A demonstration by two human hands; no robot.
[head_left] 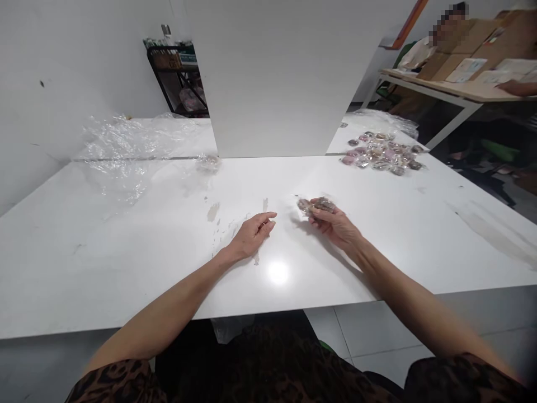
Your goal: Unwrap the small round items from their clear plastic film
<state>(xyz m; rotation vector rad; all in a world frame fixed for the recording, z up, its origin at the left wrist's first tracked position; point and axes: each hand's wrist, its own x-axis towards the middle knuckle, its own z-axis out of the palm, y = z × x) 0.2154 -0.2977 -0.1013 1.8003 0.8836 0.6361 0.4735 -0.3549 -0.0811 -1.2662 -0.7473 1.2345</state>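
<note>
My right hand [335, 226] pinches a small clear plastic packet [308, 207] holding dark brown, rounded, bunched items; their exact kind I cannot make out. It is held just over the white table [176, 280], right of the middle. Left of it, my left hand [253, 234] rests low at the table with its index finger stretched toward the packet and thumb slightly apart. Nothing shows in its fingers, and a gap separates the two hands.
Similar small wrapped items in pink, brown and dark colours form a pile [384, 152] at the back right. Crumpled clear plastic film [121, 148] covers the back left, near one more packet [208, 163]. A white upright panel [277, 78] stands behind. Beyond, a person sits by cardboard boxes [474, 47].
</note>
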